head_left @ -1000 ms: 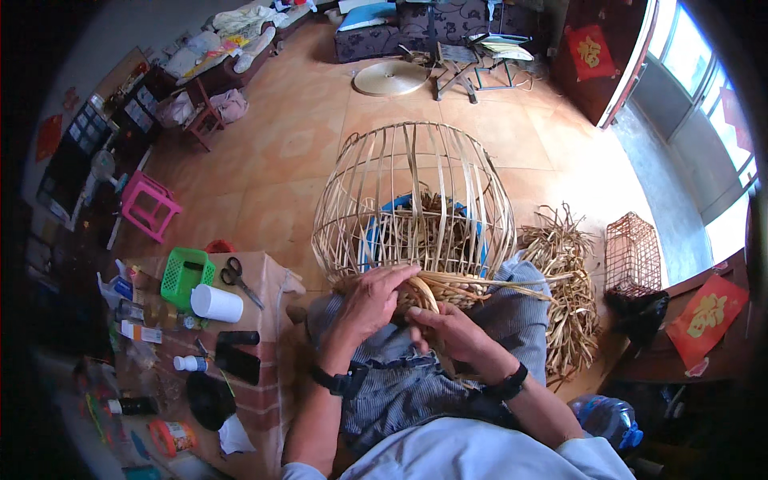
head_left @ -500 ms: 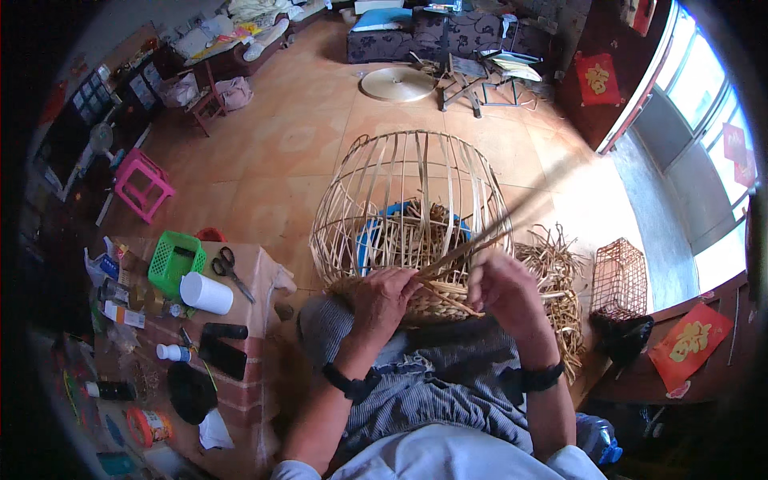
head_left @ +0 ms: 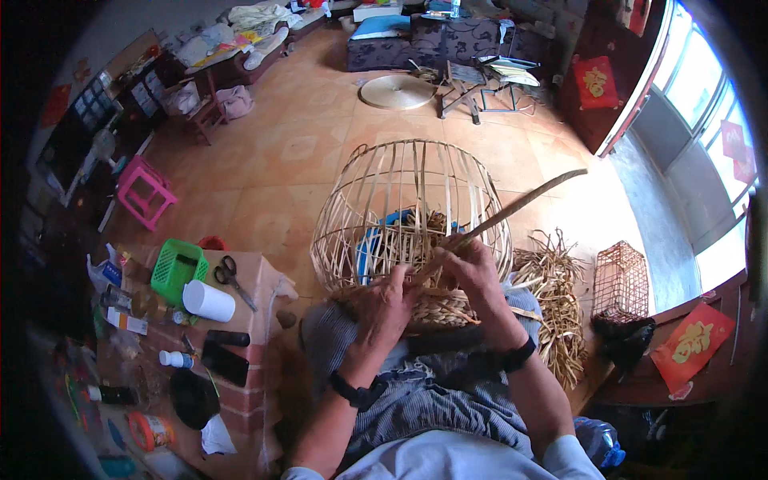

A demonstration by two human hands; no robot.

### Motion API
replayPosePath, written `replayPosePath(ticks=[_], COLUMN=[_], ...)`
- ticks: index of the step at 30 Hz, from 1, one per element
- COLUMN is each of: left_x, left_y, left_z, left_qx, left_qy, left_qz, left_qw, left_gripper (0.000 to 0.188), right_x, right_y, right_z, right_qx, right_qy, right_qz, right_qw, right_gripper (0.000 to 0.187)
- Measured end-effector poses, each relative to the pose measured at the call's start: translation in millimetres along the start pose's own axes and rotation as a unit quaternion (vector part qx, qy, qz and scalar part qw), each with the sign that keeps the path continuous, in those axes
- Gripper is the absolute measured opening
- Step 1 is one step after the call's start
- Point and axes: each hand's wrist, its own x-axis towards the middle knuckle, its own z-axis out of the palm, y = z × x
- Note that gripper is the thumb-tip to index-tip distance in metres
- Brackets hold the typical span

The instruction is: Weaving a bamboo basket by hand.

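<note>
A large basket with an open frame of pale strips (head_left: pixel 442 310) rests on its side against my lap, its near band woven from braided dried strands. My left hand (head_left: pixel 386 308) is closed at the top of this band, pinching the lower end of a brown dried stalk (head_left: pixel 534 194). Just right of it, my right hand (head_left: pixel 478 278) grips the same stalk, which slants up and right past my fingers. My fingertips partly hide where the stalk meets the weave. Behind the frame's strips shows a blue object (head_left: pixel 368 254) with loose dried strips.
Right of the basket lies a heap of dried strands (head_left: pixel 560 312), with a wire-like crate (head_left: pixel 621 282) beyond. On the left, a covered table (head_left: pixel 254 336) holds scissors (head_left: pixel 232 280), a green basket (head_left: pixel 178 272) and a white roll-shaped thing (head_left: pixel 209 301). A pink stool (head_left: pixel 146 192) stands farther back.
My right hand has moved left and up onto the stalk, close to my left hand. The stalk, blurred before, now stands out sharply. The view has shifted slightly.
</note>
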Motion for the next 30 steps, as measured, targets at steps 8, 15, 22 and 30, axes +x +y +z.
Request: replayPosePath(ticks=[8, 15, 22, 30], left_x=[-16, -7, 4, 5], left_y=[-10, 13, 5, 10], left_z=[11, 8, 15, 13], left_qx=[0.182, 0.251, 0.19, 0.119], left_qy=[0.007, -0.033, -0.018, 0.031], left_qz=[0.135, 0.108, 0.096, 0.075], left_qw=[0.974, 0.961, 0.977, 0.99], left_gripper=[0.071, 0.059, 0.027, 0.019], right_x=[30, 35, 18, 26], right_y=[-7, -24, -2, 9], right_z=[0, 17, 26, 25], right_qx=[-0.065, -0.388, -0.589, -0.555], right_qy=[-0.077, -0.071, 0.006, 0.002], right_qz=[-0.03, -0.14, -0.278, -0.155], right_qw=[0.995, 0.908, 0.759, 0.817], right_gripper=[0.018, 0.013, 0.011, 0.01])
